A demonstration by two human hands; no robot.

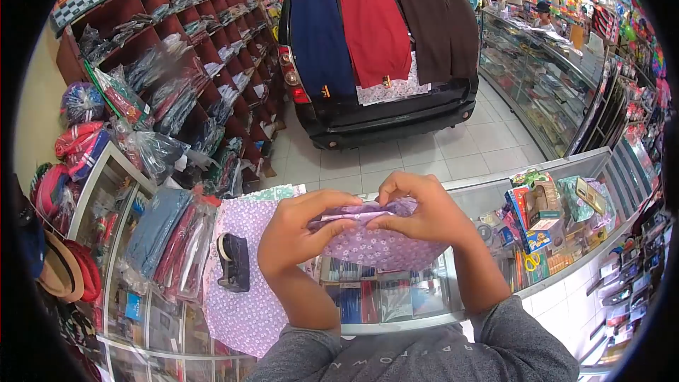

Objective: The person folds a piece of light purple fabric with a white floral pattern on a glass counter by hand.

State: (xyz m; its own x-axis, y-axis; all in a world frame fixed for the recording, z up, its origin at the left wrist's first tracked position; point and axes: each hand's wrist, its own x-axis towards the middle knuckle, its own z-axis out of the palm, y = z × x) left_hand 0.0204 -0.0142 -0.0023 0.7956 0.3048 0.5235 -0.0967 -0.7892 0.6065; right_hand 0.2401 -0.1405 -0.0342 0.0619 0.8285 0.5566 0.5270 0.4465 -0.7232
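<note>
A dark grey heathered T-shirt (424, 366) bears pale, widely spaced capital lettering (385, 356) across its front; left and right of that lettering sit short, plain sleeves (527, 336) of matching grey

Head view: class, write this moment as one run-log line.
left hand: pinching purple white-flowered paper | right hand: pinching same paper | black tape dispenser: on purple floral sheet

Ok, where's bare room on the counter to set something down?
The glass counter looks free along its near side, between the floral sheet, the held wrap and the yellow scissors. It's crowded left, with the tape dispenser and bagged clothes, and right, with boxes.
</note>
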